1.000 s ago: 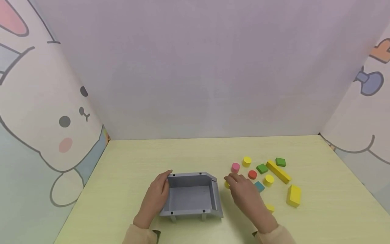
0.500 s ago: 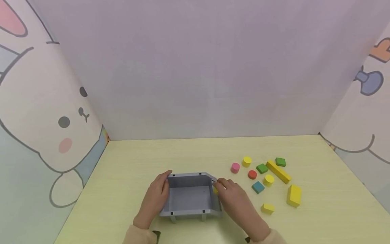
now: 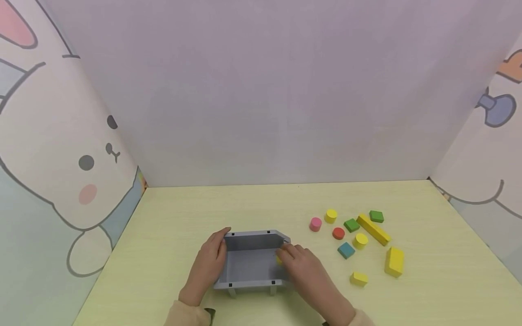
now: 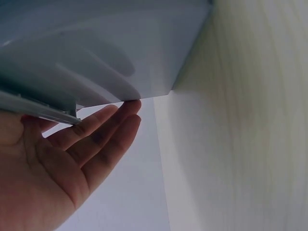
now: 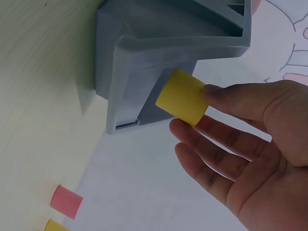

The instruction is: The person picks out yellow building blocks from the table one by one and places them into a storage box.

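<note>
A grey plastic storage bin stands on the table, with its sloped front to the right. My left hand holds its left side, the thumb along the rim. In the left wrist view, the fingers touch the bin's outer wall from below the rim; the thumb is hidden there. My right hand pinches a yellow cylinder block between thumb and fingertips, over the bin's right end. From the head camera, most of that block is hidden behind the fingers.
Loose blocks lie right of the bin: a pink cylinder, a red disc, a teal block, green blocks, yellow cylinders, a long yellow bar and yellow blocks. A wall rises behind the table.
My right hand has moved left from the loose blocks to the bin's right end, carrying the yellow cylinder block from the table. The left hand and the bin have stayed in place.
</note>
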Motion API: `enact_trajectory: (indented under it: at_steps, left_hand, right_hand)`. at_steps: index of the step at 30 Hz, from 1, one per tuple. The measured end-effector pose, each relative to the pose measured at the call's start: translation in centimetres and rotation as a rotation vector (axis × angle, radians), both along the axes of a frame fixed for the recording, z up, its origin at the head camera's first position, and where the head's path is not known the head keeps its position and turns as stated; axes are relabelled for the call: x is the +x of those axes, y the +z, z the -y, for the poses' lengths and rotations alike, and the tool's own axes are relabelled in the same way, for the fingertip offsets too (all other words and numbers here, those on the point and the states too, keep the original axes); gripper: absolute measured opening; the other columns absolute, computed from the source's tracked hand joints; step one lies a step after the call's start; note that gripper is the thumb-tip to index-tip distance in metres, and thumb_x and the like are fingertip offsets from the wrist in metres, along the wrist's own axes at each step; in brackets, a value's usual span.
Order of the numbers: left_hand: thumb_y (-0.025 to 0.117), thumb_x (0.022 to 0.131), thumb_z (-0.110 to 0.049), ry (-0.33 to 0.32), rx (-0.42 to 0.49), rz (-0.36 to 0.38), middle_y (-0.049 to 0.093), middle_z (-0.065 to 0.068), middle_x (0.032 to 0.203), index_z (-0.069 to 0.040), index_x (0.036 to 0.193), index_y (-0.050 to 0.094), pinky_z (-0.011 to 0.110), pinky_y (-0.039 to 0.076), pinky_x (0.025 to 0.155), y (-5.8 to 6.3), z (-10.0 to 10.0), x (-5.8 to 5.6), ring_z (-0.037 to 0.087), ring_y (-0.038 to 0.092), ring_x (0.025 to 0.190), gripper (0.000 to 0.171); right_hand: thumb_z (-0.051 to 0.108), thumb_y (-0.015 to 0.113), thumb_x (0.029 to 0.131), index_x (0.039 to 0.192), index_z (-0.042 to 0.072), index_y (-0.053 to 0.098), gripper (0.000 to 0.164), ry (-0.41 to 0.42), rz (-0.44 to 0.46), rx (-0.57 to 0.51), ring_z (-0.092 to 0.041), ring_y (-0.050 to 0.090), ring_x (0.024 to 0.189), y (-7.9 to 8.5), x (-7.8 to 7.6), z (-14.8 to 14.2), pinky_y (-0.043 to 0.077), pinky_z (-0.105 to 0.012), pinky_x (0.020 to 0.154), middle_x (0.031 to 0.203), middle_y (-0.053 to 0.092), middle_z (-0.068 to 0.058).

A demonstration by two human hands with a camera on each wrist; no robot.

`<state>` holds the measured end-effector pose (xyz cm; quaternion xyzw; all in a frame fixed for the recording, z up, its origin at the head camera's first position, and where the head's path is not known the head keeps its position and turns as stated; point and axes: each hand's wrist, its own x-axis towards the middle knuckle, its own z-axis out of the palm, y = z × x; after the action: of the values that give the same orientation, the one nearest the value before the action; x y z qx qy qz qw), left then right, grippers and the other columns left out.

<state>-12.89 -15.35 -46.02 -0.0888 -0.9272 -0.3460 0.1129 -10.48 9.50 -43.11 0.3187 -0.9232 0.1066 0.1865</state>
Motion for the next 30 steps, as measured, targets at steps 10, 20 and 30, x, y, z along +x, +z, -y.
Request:
enact_trajectory:
  at_steps: [10, 20, 30]
  left_hand:
    - [0.042, 0.101, -0.004, 0.004, 0.003, -0.013, 0.061, 0.015, 0.125, -0.003, 0.131, 0.057, 0.047, 0.047, 0.093, 0.0, 0.0, 0.0, 0.031, 0.058, 0.116, 0.034]
    - [0.042, 0.101, -0.005, 0.009, 0.009, 0.005, 0.061, 0.015, 0.124, -0.002, 0.131, 0.057, 0.046, 0.048, 0.091, 0.0, -0.1, -0.1, 0.027, 0.060, 0.108, 0.034]
    - [0.042, 0.101, -0.006, 0.010, 0.011, 0.015, 0.060, 0.016, 0.126, -0.001, 0.132, 0.056, 0.046, 0.047, 0.093, -0.1, -0.1, -0.1, 0.030, 0.058, 0.115, 0.034]
  right_hand:
    - [-0.003, 0.079, 0.074, 0.102, 0.008, 0.069, 0.031, 0.039, 0.040, -0.005, -0.018, 0.063, 0.090, -0.2, 0.2, 0.6, 0.052, -0.031, 0.071, 0.103, 0.065, -0.005]
    - [-0.003, 0.079, 0.075, 0.103, 0.008, 0.069, 0.032, 0.072, 0.110, -0.023, -0.020, 0.063, 0.092, -0.5, 0.1, 0.5, 0.052, -0.033, 0.075, 0.105, 0.066, -0.006]
    - [-0.001, 0.080, 0.076, 0.103, 0.011, 0.072, 0.030, 0.159, 0.213, 0.010, -0.017, 0.064, 0.094, -1.2, -0.8, -0.1, 0.051, -0.033, 0.081, 0.105, 0.068, -0.003]
